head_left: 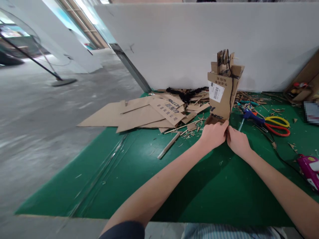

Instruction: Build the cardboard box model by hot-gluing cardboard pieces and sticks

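A tall cardboard box structure [220, 108] stands upright near the white panel, with a barcode label [216, 92] on its front. Cardboard discs [222, 57] sit between uprights at its top. A black cord [232, 88] hangs from there down the box's right side. At the low front edge of the box, my left hand [213, 135] is closed on the cardboard. Beside it, my right hand [238, 142] is closed at the front right corner, its fingertips meeting the left ones. The exact spot they pinch is hidden.
Cardboard sheets [147, 114] and scraps lie left of the box on the green tabletop [139, 179]. Nearby is a narrow strip [169, 145]. Scissors [277, 125], a blue-handled tool [254, 117] and a magenta glue gun [309, 169] lie to the right. A white panel [199, 43] borders the back.
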A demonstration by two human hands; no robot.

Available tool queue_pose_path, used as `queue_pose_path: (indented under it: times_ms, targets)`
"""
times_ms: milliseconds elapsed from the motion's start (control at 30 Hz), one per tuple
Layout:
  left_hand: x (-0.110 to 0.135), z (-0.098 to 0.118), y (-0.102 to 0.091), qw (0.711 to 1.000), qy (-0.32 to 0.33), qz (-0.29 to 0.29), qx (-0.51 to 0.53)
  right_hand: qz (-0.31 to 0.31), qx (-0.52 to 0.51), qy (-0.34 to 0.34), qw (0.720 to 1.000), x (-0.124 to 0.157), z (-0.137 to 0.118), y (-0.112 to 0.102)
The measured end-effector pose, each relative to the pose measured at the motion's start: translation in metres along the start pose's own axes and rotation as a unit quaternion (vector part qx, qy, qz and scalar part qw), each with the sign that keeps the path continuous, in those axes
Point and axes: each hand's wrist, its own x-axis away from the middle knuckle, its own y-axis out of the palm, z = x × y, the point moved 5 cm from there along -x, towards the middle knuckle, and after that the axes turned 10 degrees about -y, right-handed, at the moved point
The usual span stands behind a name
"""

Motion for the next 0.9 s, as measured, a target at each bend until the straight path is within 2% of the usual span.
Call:
queue_pose_path:
  times_ms: [367,633,900]
  targets:
    - [-0.014,-0.013,0.014,0.995,0.091,-0.025,0.024,-0.018,-0.021,-0.009,1.0,-0.004,0.003,0.004]
    - [-0.012,-0.013,0.012,0.995,0.094,-0.027,0.012,-0.056,-0.052,-0.039,0.996,0.0,0.025,-0.002]
    - [-0.011,-0.01,0.011,0.995,0.092,-0.031,0.01,-0.084,-0.011,-0.07,0.994,0.009,0.035,-0.007]
